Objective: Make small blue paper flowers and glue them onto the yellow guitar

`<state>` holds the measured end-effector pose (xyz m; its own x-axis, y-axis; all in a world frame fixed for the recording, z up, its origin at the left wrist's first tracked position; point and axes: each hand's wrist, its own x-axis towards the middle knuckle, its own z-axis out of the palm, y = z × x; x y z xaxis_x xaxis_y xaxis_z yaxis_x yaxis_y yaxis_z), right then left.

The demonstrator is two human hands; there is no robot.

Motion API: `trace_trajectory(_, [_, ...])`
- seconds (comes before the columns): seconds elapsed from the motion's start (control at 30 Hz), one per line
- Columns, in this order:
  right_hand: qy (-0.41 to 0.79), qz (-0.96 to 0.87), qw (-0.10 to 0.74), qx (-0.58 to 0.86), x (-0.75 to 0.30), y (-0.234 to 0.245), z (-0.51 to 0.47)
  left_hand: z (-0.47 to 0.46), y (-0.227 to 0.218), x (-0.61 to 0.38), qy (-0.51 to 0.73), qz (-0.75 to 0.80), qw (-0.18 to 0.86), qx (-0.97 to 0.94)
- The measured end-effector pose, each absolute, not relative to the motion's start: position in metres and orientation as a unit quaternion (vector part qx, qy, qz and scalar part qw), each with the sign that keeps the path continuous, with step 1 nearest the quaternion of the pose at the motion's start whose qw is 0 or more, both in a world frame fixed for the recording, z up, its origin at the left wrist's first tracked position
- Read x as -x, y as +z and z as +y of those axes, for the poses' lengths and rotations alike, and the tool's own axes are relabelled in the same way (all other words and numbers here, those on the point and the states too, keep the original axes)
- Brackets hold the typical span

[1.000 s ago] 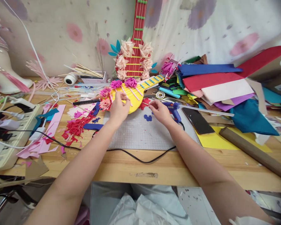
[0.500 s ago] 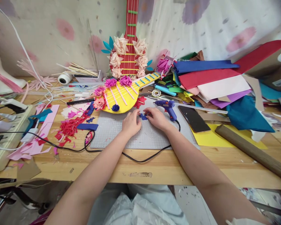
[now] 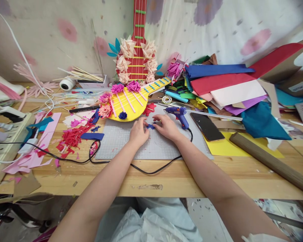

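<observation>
A small piece of blue paper is held between my two hands, just above the grey cutting mat. My left hand pinches its left end, and my right hand grips the right end with curled fingers. Its exact shape is partly covered by the fingertips. Behind my hands lies a yellow paper lute with pink, magenta and blue paper flowers, including a dark blue flower. To the right of my right hand rests a blue glue gun.
A black cord loops across the table front. Red paper shreds and a blue strip lie left. On the right are a phone, a brown roll and stacked coloured paper. A red flowered instrument stands behind.
The blue paper has turned between my fingers and looks narrower. Both hands stay in nearly the same place over the mat, while the whole view has shifted slightly.
</observation>
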<state>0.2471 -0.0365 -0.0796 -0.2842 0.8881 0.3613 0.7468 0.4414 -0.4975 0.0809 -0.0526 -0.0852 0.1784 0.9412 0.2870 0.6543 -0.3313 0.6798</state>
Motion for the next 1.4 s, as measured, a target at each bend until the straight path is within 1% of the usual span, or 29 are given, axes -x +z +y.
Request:
trace_trajectory(0.1, [0.132, -0.786, 0.312, 0.518, -0.238, -0.077, -0.035, -0.052, -0.085, -0.082, 0.341, 0.550, 0.193, -0.738])
trace_trajectory(0.2, [0.140, -0.806, 0.292, 0.495, -0.230, -0.078, -0.034, -0.052, -0.085, -0.084, 0.331, 0.564, 0.184, -0.734])
trace_trajectory(0.37, [0.161, -0.809, 0.285, 0.488, -0.226, -0.083, -0.033, -0.050, -0.085, -0.085, 0.343, 0.573, 0.212, -0.713])
trace_trajectory(0.6, [0.171, -0.806, 0.306, 0.477, -0.228, -0.084, -0.034, -0.049, -0.086, -0.084, 0.368, 0.562, 0.249, -0.697])
trace_trajectory(0.83, [0.175, -0.807, 0.292, 0.483, -0.228, -0.084, -0.034, -0.049, -0.087, -0.083, 0.373, 0.564, 0.256, -0.691])
trace_trajectory(1.07, [0.194, -0.783, 0.314, 0.500, -0.229, -0.084, -0.034, -0.050, -0.085, -0.083, 0.384, 0.561, 0.237, -0.694])
trace_trajectory(1.27, [0.280, -0.733, 0.381, 0.490, -0.229, -0.084, -0.033, -0.050, -0.085, -0.083, 0.397, 0.543, 0.250, -0.697])
trace_trajectory(1.4, [0.321, -0.711, 0.408, 0.474, -0.228, -0.087, -0.032, -0.048, -0.085, -0.083, 0.410, 0.547, 0.267, -0.679])
